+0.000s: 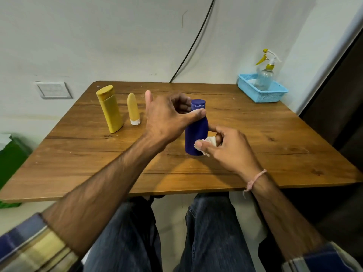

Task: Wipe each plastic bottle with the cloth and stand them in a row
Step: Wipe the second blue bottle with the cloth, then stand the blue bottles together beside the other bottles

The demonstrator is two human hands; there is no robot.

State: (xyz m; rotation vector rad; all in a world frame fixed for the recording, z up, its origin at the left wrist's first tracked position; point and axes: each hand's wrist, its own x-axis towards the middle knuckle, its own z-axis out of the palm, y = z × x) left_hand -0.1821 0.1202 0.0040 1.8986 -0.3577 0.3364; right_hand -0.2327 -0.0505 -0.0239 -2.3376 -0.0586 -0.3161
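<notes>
Nearest the viewer, just right of the blue bottle, the right hand pinches a crumpled white cloth between thumb and curled fingers and presses it against the bottle's lower side. The blue bottle stands upright on the wooden table, roughly in its middle. At the bottle's top, the left hand grips the neck just under the cap, with its thumb across the near side and the fingers curled round the far side. A pale shape rising at the far edge of that hand may be a raised finger, but I cannot tell. The step in hand looks like the wiping of this bottle, with one hand steadying and the other rubbing. Next, the cloth probably needs to travel up and round the body while the top grip holds or turns it. After that, the bottle must be set down in line with the others. Farther back and to the left of the blue bottle, a large yellow bottle and a small yellow bottle stand side by side, apparently the start of the row. Farthest back and to the right of the blue bottle, a blue basket holds a clear spray bottle.
</notes>
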